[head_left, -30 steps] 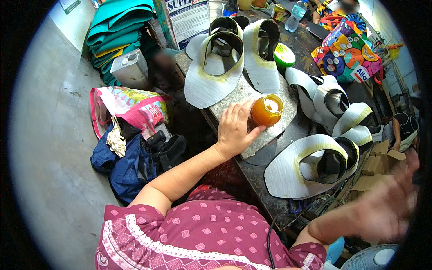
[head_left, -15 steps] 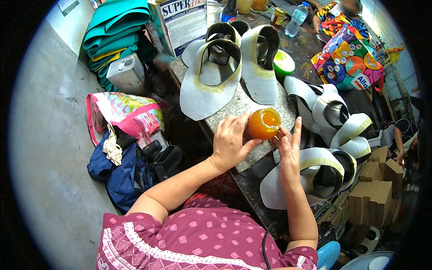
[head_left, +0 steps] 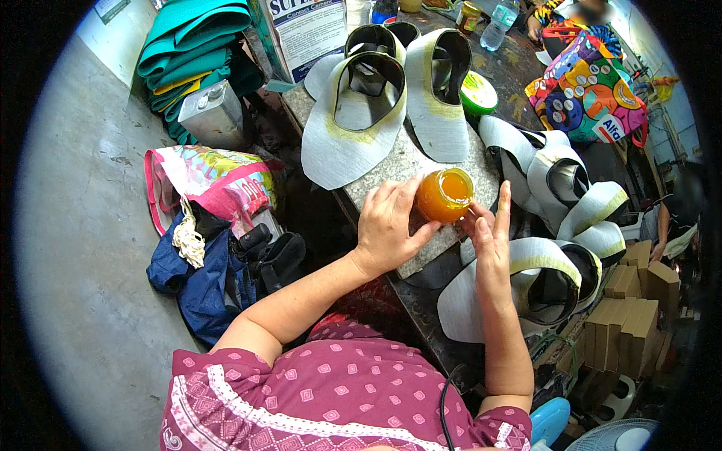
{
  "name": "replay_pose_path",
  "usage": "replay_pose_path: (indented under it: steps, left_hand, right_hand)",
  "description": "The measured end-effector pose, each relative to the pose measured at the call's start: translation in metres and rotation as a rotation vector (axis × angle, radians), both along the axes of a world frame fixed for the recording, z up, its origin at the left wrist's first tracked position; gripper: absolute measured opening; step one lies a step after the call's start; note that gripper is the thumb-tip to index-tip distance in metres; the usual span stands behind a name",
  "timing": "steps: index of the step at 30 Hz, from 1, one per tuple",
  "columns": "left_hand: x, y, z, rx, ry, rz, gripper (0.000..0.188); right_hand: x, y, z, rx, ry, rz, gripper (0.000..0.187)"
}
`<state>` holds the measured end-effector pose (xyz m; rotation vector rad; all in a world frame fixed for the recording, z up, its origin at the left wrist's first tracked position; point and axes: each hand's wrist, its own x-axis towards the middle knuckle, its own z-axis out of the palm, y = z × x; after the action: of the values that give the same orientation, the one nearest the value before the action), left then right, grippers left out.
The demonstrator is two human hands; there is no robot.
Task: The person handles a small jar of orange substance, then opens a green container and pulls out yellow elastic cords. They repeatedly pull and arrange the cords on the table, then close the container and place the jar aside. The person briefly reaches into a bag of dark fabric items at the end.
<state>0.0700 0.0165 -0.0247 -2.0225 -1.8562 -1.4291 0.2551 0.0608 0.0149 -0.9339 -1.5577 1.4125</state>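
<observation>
An open glass jar of amber-orange fluid stands at the near part of a grey stone slab. My left hand curves around the jar's left side, its thumb at the lower front. At the right side, fingertips of my right hand press against the glass, while one finger points up and away from it. Beyond the jar are pale grey shoe uppers with yellowish edges, among them a wide one and a narrower upper. Further uppers lie to the right of my right hand.
A green-rimmed tub, a water bottle and a large tin stand farther back. At right are a colourful bag and cardboard boxes. Bags and a metal can sit at left. Other people are in the background.
The view has shifted slightly, so the slab and uppers sit a little higher in the picture. Both hands keep nearly the same hold on the jar.
</observation>
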Motion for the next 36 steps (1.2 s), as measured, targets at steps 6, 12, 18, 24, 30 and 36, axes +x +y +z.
replay_pose_path:
  steps: [6, 12, 18, 24, 30, 36]
  left_hand:
    - [0.0, 0.0, 0.0, -0.016, 0.005, -0.014, 0.089]
    - [0.003, 0.001, -0.004, -0.004, 0.035, 0.023, 0.087]
    - [0.002, 0.002, -0.006, 0.002, 0.033, 0.027, 0.088]
    - [0.001, 0.0, -0.006, -0.068, -0.02, 0.009, 0.086]
    - [0.001, 0.002, -0.006, 0.009, -0.001, 0.03, 0.089]
    - [-0.001, 0.001, -0.006, -0.026, -0.043, 0.015, 0.091]
  right_hand:
    - [0.009, 0.001, 0.029, -0.012, -0.129, 0.061, 0.083]
    - [0.028, 0.003, 0.104, 0.516, -0.63, 0.201, 0.079]
    - [0.029, 0.083, 0.157, 0.798, -0.986, 0.15, 0.073]
    - [0.026, 0.191, 0.155, 0.699, -1.148, 0.098, 0.08]
    - [-0.033, 0.25, 0.112, 0.7, -1.221, 0.177, 0.092]
    - [-0.083, 0.294, 0.061, 0.648, -1.255, 0.199, 0.121]
